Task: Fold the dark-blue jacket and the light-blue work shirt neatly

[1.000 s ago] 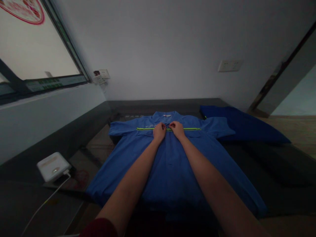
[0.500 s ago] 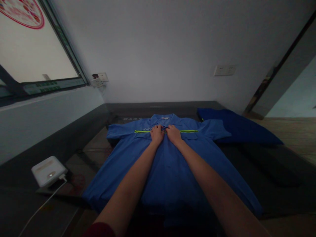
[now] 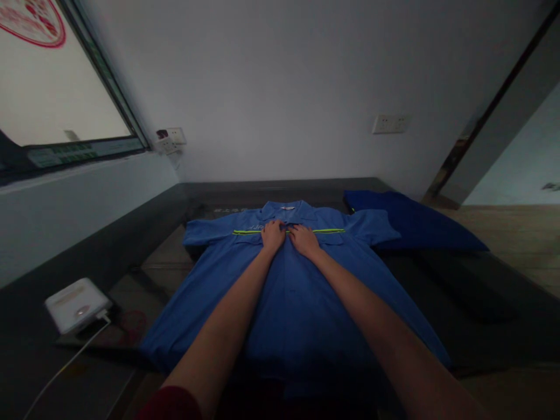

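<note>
A blue short-sleeved work shirt (image 3: 306,303) lies spread out front side up, its collar toward the wall and its hem toward me. A yellow-green stripe crosses its chest. My left hand (image 3: 273,235) and my right hand (image 3: 304,239) are close together at the front placket, level with the stripe and below the collar. The fingers of both are bent and closed on the shirt's front edges. Whatever small part lies between the fingertips, such as a button, is too small to make out.
The shirt rests on a dark glossy table (image 3: 166,256). Right of it lies a darker blue folded cloth (image 3: 415,224), partly under the sleeve. A white box-shaped device (image 3: 77,306) with a cable stands at the left. Sockets (image 3: 391,123) are on the wall behind.
The whole view has shifted slightly, so things appear a little further left. Both hands stay at the same spot on the placket, with only small finger movement.
</note>
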{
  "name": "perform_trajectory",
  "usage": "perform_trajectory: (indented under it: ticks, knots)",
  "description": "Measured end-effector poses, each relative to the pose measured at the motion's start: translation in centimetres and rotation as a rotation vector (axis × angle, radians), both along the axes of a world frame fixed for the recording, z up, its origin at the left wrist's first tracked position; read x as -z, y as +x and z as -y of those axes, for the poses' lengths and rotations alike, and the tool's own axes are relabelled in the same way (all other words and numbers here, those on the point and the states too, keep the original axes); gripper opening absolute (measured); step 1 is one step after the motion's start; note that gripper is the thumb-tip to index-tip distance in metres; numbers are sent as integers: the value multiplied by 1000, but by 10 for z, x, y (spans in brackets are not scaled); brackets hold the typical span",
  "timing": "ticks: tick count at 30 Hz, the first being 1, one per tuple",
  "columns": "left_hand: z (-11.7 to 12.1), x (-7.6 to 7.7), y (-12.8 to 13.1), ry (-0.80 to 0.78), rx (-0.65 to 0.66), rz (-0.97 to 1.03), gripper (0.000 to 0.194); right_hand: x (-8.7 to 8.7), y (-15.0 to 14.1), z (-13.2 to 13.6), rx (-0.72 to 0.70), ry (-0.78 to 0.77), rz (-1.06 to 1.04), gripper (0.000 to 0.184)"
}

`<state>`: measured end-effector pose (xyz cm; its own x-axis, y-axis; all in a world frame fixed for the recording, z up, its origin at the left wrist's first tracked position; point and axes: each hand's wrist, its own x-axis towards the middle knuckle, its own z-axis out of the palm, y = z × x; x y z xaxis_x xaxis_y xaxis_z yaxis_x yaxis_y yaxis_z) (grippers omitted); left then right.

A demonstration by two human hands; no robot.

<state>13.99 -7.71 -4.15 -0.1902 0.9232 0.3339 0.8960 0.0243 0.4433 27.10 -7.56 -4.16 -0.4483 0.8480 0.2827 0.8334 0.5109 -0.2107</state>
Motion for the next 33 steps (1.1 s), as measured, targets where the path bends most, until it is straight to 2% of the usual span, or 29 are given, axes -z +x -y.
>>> perform_trajectory:
  ticks: [6, 9, 12, 16, 20, 23, 27, 33]
  knots:
    - [-5, 0, -2, -5, 32, 25, 25, 1, 1, -3, -19, -19, -69, 37]
    - [-13, -6, -17, -34, 100, 48, 24, -3, 12, -11, -52, -28, -107, 35]
    - [-19, -16, -49, -51, 131, 62, 24, -15, 35, -27, -27, -25, -152, 34]
    - [-21, -27, -112, -64, 54, 28, 28, -32, 79, -56, 154, -20, -183, 31]
    - [-22, -23, -167, -77, -55, -44, 33, -37, 113, -83, 341, -31, -158, 31]
    - [-28, -13, -190, -76, -71, -96, 36, -31, 121, -100, 395, -40, -120, 34]
    - [-45, -5, -198, -93, -17, -154, 39, -22, 115, -119, 368, -59, -70, 35]
    - [-82, -5, -185, -111, 66, -220, 42, -17, 96, -142, 298, -60, -32, 38]
